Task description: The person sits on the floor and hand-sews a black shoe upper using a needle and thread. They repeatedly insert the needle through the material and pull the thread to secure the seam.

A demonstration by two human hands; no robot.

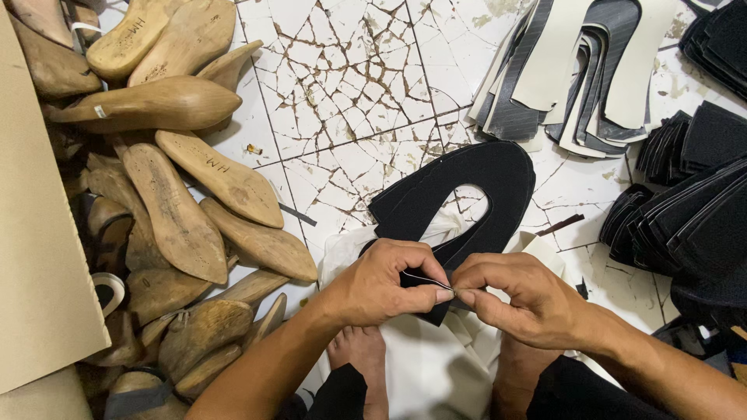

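Between wooden lasts (179,210) and black stacks (685,225), hands' fingers (443,294) on upper's (467,194) edge.

Floor (342,85): white tiles, heavily cracked, brown-stained in the cracks and joints.
Lasts (175,210): wooden, heaped on the floor at left, overlapping one another.
Board (35,233): tan sheet at the far left edge, beside the lasts.
Light pieces (572,70): cream and grey cut shapes, fanned in a stack at top right.
Dark stacks (685,202): black cut pieces, piled along the right edge.
White cloth (428,365): spread on the floor at bottom centre.
Feet (359,350): bare, resting by the cloth.
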